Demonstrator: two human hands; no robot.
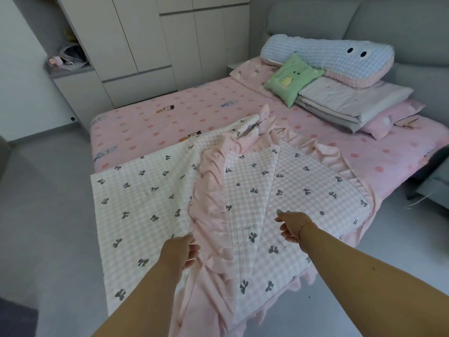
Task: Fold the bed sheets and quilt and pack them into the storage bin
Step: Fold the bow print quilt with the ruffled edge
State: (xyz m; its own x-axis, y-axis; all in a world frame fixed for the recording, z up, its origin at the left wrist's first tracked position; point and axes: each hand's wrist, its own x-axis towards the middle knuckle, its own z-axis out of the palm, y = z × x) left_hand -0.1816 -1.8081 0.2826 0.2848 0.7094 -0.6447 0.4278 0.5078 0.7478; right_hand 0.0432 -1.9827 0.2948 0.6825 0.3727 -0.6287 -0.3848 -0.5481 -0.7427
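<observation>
Pink-and-white gingham, printed with small grey bows and edged in a pink ruffle, makes up the quilt (243,190) lying partly folded across the foot of the bed with its pink polka-dot sheet (194,113). The left hand (181,251) pinches the ruffled edge between thumb and curled fingers. The right hand (295,226) hovers over the folded panel, fingers loosely spread, gripping nothing. A folded grey blanket (349,103) sits near the pillows.
</observation>
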